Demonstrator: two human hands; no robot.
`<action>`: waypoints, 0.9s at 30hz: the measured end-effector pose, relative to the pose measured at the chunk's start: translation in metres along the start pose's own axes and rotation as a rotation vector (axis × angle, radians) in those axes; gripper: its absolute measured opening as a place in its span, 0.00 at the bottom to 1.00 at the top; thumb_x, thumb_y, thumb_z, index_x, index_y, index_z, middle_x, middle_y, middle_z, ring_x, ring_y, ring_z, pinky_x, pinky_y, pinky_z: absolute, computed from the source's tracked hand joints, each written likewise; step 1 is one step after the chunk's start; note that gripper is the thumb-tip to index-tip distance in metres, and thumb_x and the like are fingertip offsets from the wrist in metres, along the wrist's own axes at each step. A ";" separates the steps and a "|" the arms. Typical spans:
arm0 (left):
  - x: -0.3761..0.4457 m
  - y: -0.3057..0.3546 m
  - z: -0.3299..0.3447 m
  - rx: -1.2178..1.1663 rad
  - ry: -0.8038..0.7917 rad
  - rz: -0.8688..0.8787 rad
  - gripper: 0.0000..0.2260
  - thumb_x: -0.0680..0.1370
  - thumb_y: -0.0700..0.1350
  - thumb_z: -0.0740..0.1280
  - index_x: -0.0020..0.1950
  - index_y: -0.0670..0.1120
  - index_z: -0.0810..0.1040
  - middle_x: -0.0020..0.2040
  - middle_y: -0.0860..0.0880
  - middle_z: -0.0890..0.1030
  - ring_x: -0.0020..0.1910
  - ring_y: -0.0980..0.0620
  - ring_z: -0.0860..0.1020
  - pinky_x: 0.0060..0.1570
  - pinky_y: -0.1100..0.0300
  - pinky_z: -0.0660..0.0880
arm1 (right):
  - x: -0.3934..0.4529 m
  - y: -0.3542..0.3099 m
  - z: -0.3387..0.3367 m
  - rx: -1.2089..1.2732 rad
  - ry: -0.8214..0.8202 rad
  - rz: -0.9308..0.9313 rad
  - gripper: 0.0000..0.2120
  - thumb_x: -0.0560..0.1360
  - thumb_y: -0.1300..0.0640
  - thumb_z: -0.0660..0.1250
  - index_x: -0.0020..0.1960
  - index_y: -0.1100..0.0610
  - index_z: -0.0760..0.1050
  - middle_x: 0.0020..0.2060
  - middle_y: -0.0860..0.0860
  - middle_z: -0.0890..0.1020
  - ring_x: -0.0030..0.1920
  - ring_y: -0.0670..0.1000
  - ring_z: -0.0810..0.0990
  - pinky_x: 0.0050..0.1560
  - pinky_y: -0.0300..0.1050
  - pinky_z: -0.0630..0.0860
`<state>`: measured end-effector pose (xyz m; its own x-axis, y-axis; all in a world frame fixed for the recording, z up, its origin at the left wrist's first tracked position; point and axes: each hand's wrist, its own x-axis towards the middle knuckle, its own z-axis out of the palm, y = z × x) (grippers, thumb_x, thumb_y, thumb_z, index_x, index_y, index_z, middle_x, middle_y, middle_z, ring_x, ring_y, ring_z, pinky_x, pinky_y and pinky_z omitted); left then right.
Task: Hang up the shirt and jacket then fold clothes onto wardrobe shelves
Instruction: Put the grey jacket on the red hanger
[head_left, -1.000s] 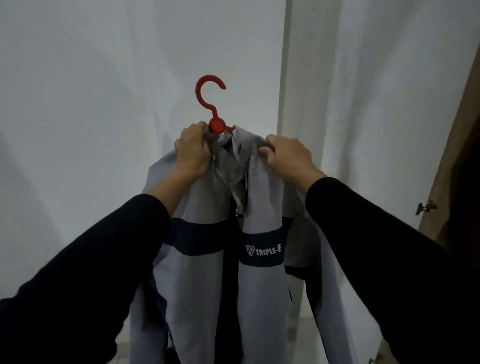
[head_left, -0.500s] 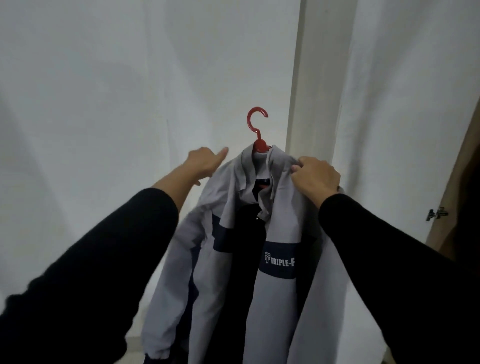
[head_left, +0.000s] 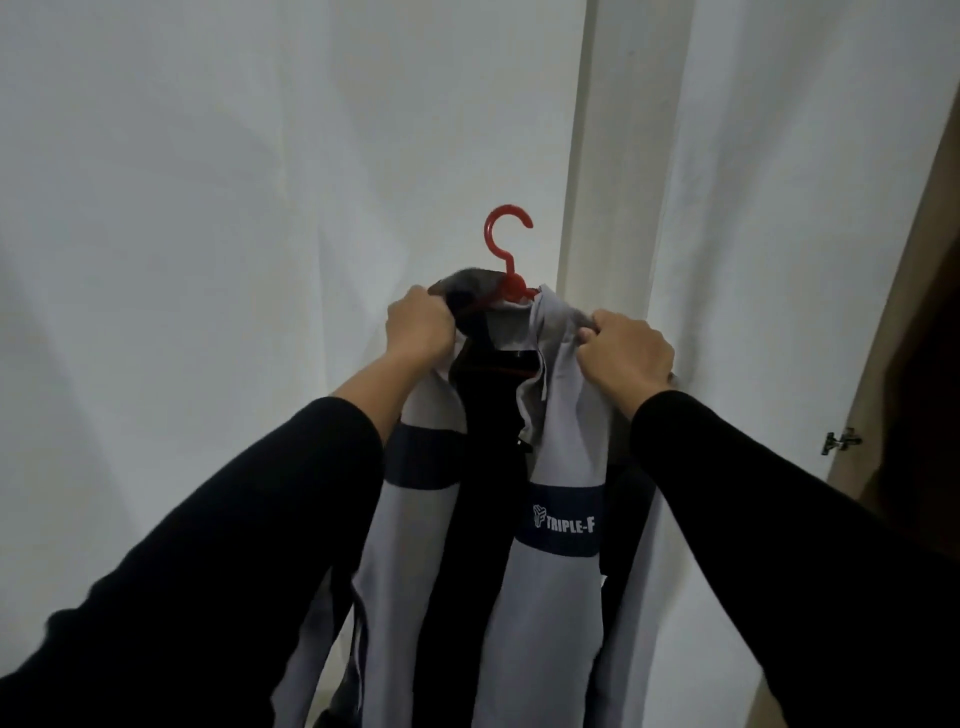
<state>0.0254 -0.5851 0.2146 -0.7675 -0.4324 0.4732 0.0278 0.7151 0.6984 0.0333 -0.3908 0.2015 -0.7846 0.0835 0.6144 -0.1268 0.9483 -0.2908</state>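
A grey jacket (head_left: 561, 597) with a navy chest band and white "TRIPLE-F" lettering hangs open in front of me on a red plastic hanger (head_left: 506, 254). The hanger's hook stands free in the air, caught on nothing. My left hand (head_left: 418, 325) grips the left side of the collar, folding it so its dark lining shows. My right hand (head_left: 623, 353) is closed on the right collar and shoulder. The jacket's lower part runs out of the bottom of the view.
White curtain-like fabric (head_left: 208, 260) fills the background, with a pale vertical post (head_left: 602, 182) behind the hanger. At the right edge stands a brown wardrobe door (head_left: 898, 364) with a metal hinge (head_left: 839, 441).
My left hand, open beside the jacket half a second ago, has closed on the left collar. The jacket is held up closer to centre, and its collar is now turned up.
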 end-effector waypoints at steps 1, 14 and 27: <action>-0.001 0.009 -0.002 -0.040 0.015 0.033 0.14 0.80 0.40 0.51 0.58 0.36 0.72 0.57 0.37 0.77 0.51 0.41 0.74 0.44 0.56 0.66 | -0.003 -0.002 0.001 -0.015 -0.006 0.002 0.12 0.81 0.51 0.56 0.54 0.55 0.75 0.45 0.54 0.78 0.40 0.52 0.70 0.42 0.42 0.64; 0.008 -0.009 -0.009 0.121 0.137 0.421 0.25 0.79 0.64 0.48 0.65 0.50 0.70 0.66 0.47 0.70 0.65 0.47 0.68 0.63 0.45 0.63 | 0.017 0.022 -0.033 0.328 -0.127 -0.114 0.19 0.80 0.46 0.57 0.32 0.53 0.67 0.31 0.49 0.72 0.33 0.49 0.69 0.32 0.41 0.62; 0.007 -0.002 -0.013 0.224 0.159 0.764 0.17 0.81 0.56 0.53 0.56 0.46 0.74 0.51 0.46 0.79 0.50 0.46 0.76 0.55 0.51 0.68 | 0.014 0.015 -0.026 0.423 -0.113 -0.217 0.19 0.80 0.54 0.60 0.30 0.51 0.63 0.28 0.48 0.70 0.30 0.46 0.67 0.32 0.40 0.64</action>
<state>0.0283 -0.5965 0.2232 -0.4879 0.1587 0.8583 0.3651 0.9303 0.0356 0.0364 -0.3678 0.2245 -0.7710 -0.1582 0.6169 -0.5116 0.7307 -0.4521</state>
